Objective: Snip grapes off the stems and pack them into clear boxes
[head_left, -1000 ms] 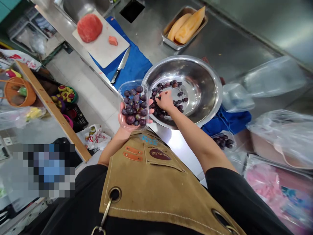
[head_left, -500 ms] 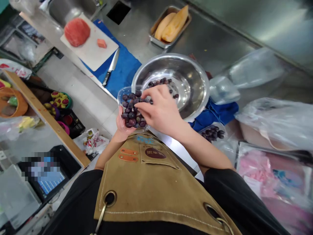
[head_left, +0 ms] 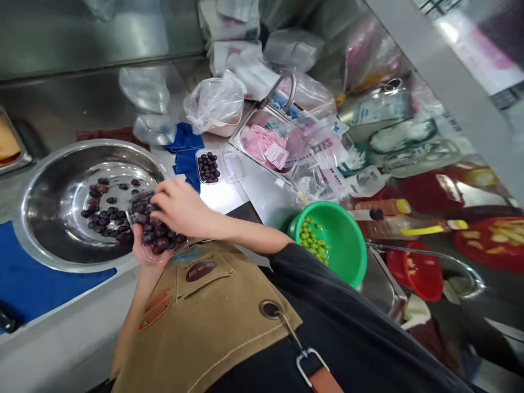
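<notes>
My left hand (head_left: pixel 148 252) holds a clear plastic box (head_left: pixel 174 252) of dark grapes (head_left: pixel 159 238) from below, in front of the apron. Over the box, my right hand (head_left: pixel 178 206) has its fingers curled down at the grapes; what its fingertips grip, if anything, is hidden. Just left of the box stands a large steel bowl (head_left: pixel 39 218) with loose dark grapes (head_left: pixel 104 218) inside. Another clear box of dark grapes (head_left: pixel 208 166) rests on the counter beyond my right hand.
A green basin (head_left: pixel 347 245) with green grapes is to the right. Blue cloths (head_left: pixel 186 144) and a bagged container (head_left: pixel 216 103) lie behind. Further right are bottles (head_left: pixel 380 208) and a red container (head_left: pixel 426 273). A tray edge (head_left: pixel 22 155) shows at far left.
The view has swung to the right, bringing the green basin and bottles into sight; the cutting board has left it. My hands remain at the grape box.
</notes>
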A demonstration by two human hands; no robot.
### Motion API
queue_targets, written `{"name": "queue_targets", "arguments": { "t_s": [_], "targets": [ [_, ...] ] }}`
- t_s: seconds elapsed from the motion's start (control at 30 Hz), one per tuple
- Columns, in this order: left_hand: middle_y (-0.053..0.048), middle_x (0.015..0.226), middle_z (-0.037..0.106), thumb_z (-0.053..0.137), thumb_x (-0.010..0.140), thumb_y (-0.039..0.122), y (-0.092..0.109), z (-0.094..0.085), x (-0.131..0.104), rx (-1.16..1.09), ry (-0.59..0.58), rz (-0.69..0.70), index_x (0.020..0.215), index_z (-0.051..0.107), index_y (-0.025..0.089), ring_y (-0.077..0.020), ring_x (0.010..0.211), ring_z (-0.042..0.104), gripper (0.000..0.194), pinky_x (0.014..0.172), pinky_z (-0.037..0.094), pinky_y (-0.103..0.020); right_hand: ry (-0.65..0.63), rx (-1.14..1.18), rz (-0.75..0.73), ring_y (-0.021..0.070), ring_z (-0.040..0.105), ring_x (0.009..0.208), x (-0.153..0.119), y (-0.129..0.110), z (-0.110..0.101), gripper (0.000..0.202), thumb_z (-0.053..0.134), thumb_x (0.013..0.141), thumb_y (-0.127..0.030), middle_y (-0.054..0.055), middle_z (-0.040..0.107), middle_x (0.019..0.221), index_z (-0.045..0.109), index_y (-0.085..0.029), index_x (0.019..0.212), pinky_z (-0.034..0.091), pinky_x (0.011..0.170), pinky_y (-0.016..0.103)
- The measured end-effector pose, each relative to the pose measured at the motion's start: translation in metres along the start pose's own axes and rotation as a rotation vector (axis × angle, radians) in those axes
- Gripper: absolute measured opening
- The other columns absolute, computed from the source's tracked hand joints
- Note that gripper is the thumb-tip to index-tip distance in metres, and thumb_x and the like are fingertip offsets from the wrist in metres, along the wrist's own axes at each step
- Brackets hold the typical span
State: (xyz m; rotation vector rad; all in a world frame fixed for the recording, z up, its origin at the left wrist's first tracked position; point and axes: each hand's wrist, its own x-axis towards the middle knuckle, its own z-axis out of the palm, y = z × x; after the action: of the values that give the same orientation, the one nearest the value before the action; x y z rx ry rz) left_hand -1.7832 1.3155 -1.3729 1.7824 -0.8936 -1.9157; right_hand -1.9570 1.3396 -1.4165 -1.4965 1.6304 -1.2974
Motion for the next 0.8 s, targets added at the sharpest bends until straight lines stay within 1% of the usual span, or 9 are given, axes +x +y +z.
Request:
{"name": "queue_targets", "arguments": {
  "t_s": [0.17, 0.27, 0.33, 0.4, 0.47, 0.57, 0.6, 0.7, 0.8],
  "targets": [
    [0.005, 0.147, 0.077, 0.047, 0.09, 0.093, 0.012, 0.012, -0.004, 0.162, -0.153, -0.013, 0.129, 0.079, 0.057, -0.0399, 0.15, 0.063, 0.062, 0.106, 0.065, -0.061, 0.448, 0.31, 0.65, 0.0217, 0.07, 0.077, -0.075, 0.1, -0.06, 0.046, 0.059, 0.106, -0.066, 0.005, 0.077, 0.087, 0.075, -0.023, 0.115, 0.057, 0.079, 0.04],
    [0.011, 0.149, 0.076, 0.054, 0.082, 0.097, 0.019, 0.012, 0.0, 0.23, -0.121, 0.004, 0.127, 0.078, 0.063, -0.0387, 0.159, 0.054, 0.061, 0.105, 0.065, -0.062, 0.858, 0.208, 0.871, 0.0318, 0.074, 0.086, -0.149, 0.126, -0.118, 0.07, 0.044, 0.099, -0.088, 0.013, 0.077, 0.093, 0.074, -0.029, 0.121, 0.056, 0.075, 0.05],
    [0.015, 0.149, 0.074, 0.059, 0.077, 0.098, 0.022, 0.013, 0.002, 0.264, -0.131, -0.03, 0.125, 0.077, 0.067, -0.0374, 0.162, 0.049, 0.06, 0.104, 0.066, -0.061, 1.028, 0.149, 0.916, 0.0403, 0.074, 0.102, -0.183, 0.128, -0.146, 0.075, 0.043, 0.093, -0.096, 0.015, 0.078, 0.099, 0.073, -0.036, 0.126, 0.054, 0.077, 0.056],
    [0.017, 0.149, 0.074, 0.061, 0.074, 0.098, 0.025, 0.014, 0.002, 0.287, -0.144, -0.052, 0.124, 0.077, 0.068, -0.0366, 0.163, 0.047, 0.06, 0.103, 0.067, -0.059, 1.182, 0.244, 0.966, 0.0399, 0.071, 0.107, -0.19, 0.129, -0.149, 0.076, 0.044, 0.088, -0.101, 0.013, 0.078, 0.099, 0.071, -0.039, 0.123, 0.053, 0.076, 0.055],
    [0.018, 0.148, 0.074, 0.059, 0.074, 0.098, 0.027, 0.013, -0.002, 0.301, -0.132, -0.031, 0.124, 0.077, 0.068, -0.0352, 0.165, 0.044, 0.061, 0.103, 0.068, -0.058, 1.283, 0.483, 1.046, 0.0312, 0.07, 0.095, -0.165, 0.136, -0.126, 0.078, 0.04, 0.085, -0.104, 0.008, 0.076, 0.094, 0.067, -0.036, 0.114, 0.054, 0.073, 0.046],
    [0.022, 0.15, 0.072, 0.054, 0.079, 0.098, 0.03, 0.01, -0.012, 0.303, -0.095, 0.05, 0.122, 0.077, 0.069, -0.0314, 0.17, 0.035, 0.057, 0.11, 0.065, -0.056, 1.19, 0.62, 1.085, 0.02, 0.064, 0.075, -0.092, 0.15, -0.062, 0.07, 0.04, 0.093, -0.096, 0.005, 0.072, 0.085, 0.06, -0.029, 0.099, 0.053, 0.066, 0.036],
    [0.022, 0.151, 0.071, 0.054, 0.079, 0.098, 0.032, 0.007, -0.017, 0.293, -0.079, 0.074, 0.122, 0.078, 0.069, -0.031, 0.171, 0.033, 0.057, 0.112, 0.063, -0.056, 1.104, 0.679, 1.019, 0.0184, 0.064, 0.074, -0.065, 0.15, -0.039, 0.066, 0.043, 0.096, -0.092, 0.004, 0.071, 0.086, 0.058, -0.028, 0.098, 0.053, 0.066, 0.033],
    [0.017, 0.155, 0.07, 0.059, 0.079, 0.098, 0.033, -0.006, -0.034, 0.196, -0.021, 0.138, 0.124, 0.078, 0.065, -0.0343, 0.171, 0.032, 0.06, 0.118, 0.059, -0.059, 0.73, 0.74, 0.699, 0.0176, 0.067, 0.082, 0.008, 0.121, 0.019, 0.05, 0.054, 0.102, -0.076, 0.003, 0.073, 0.092, 0.061, -0.026, 0.1, 0.057, 0.074, 0.031],
    [0.012, 0.16, 0.068, 0.061, 0.081, 0.097, 0.031, -0.028, -0.048, 0.031, 0.063, 0.207, 0.128, 0.077, 0.061, -0.0404, 0.168, 0.038, 0.061, 0.12, 0.055, -0.069, 0.314, 0.6, 0.391, 0.0213, 0.069, 0.094, 0.061, 0.083, 0.056, 0.036, 0.054, 0.107, -0.058, 0.004, 0.075, 0.1, 0.067, -0.025, 0.106, 0.059, 0.089, 0.035]
  ]
}}
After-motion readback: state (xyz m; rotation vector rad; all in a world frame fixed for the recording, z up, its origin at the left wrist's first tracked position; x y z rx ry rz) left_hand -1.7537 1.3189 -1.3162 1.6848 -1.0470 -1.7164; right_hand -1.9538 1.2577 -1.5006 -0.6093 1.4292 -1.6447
